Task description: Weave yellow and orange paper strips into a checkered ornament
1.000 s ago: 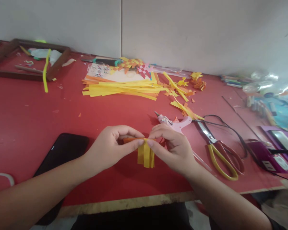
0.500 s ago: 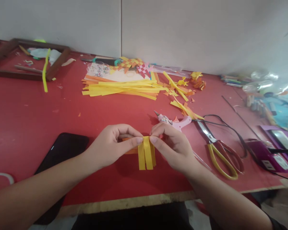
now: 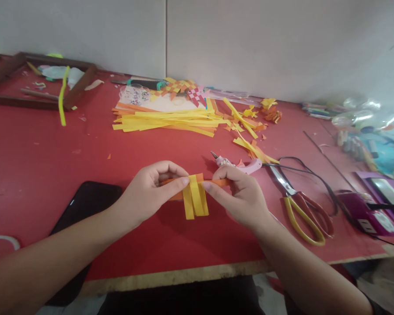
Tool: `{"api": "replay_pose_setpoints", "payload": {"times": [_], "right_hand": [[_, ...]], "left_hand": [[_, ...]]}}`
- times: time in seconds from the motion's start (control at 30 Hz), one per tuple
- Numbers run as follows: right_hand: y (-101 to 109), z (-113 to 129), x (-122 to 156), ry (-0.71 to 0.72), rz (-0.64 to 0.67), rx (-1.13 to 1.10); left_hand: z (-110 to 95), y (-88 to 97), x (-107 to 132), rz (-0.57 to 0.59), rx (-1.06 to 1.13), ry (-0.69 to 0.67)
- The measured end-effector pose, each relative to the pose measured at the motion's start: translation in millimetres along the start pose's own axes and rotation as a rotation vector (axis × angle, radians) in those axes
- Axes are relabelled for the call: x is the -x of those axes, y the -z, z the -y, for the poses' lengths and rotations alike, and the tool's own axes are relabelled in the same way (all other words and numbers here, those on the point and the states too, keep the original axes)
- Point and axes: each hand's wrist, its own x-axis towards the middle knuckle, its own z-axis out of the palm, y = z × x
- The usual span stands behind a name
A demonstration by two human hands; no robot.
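My left hand [image 3: 151,192] and my right hand [image 3: 241,197] both pinch a small piece of woven paper strips [image 3: 194,197] just above the red table [image 3: 36,157]. Yellow strips hang down from it, folded over an orange strip that runs sideways between my fingers. My left thumb presses on the left side of the yellow strips. My right fingers grip the orange strip's right end. Just behind my right hand lies a pink glue gun [image 3: 241,164].
A black phone [image 3: 88,203] lies left of my left arm. Yellow-handled scissors [image 3: 304,210] and a black cable [image 3: 318,175] lie to the right. A pile of yellow and orange strips [image 3: 170,120] sits farther back. A wooden frame [image 3: 36,81] is at far left, purple items [image 3: 371,210] at right.
Both hands lifted the woven piece slightly up and away from me. The orange strip now shows more to the right, and the yellow strips tilt a little to the left.
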Motion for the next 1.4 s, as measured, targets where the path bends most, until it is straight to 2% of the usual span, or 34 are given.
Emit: {"api": "replay_pose_setpoints", "payload": {"times": [0.13,0.27,0.37,0.43,0.5,0.63,0.73,1.03,1.23,1.4], "right_hand": [[-1.6,-1.0,2.2,0.02,-0.094,0.023],[-5.0,-3.5,4.6,-0.002,-0.189,-0.104],[-4.6,-4.8,4.1,0.184,-0.281,0.068],[-3.1,-4.4,3.0,0.373,-0.245,0.26],[-2.1,-3.7,2.4,0.5,-0.142,0.356],[-4.2,-3.3,4.4,0.58,-0.048,0.363],[-6.0,-3.9,6.1,0.561,-0.031,0.333],[-6.7,-3.3,3.7,0.363,-0.036,0.224],[-6.2,-3.2,3.9,0.298,-0.049,0.215],[-4.3,-2.7,4.4,0.163,-0.068,0.194]], "left_hand": [[0.0,-0.3,0.9,0.04,-0.024,0.048],[0.0,0.1,1.5,0.084,-0.062,0.03],[1.2,0.1,0.5,0.07,-0.062,0.012],[2.5,-0.1,-0.4,0.067,-0.047,0.012],[3.5,-0.2,-1.1,0.065,-0.04,0.004],[1.9,-1.1,-1.1,0.055,-0.068,-0.025],[-1.1,-2.3,0.1,0.046,-0.128,-0.042],[-2.5,-3.3,5.9,0.082,-0.307,-0.121],[-1.2,-3.4,5.9,0.119,-0.209,-0.092],[1.2,-0.8,1.7,0.076,-0.102,-0.032]]}}
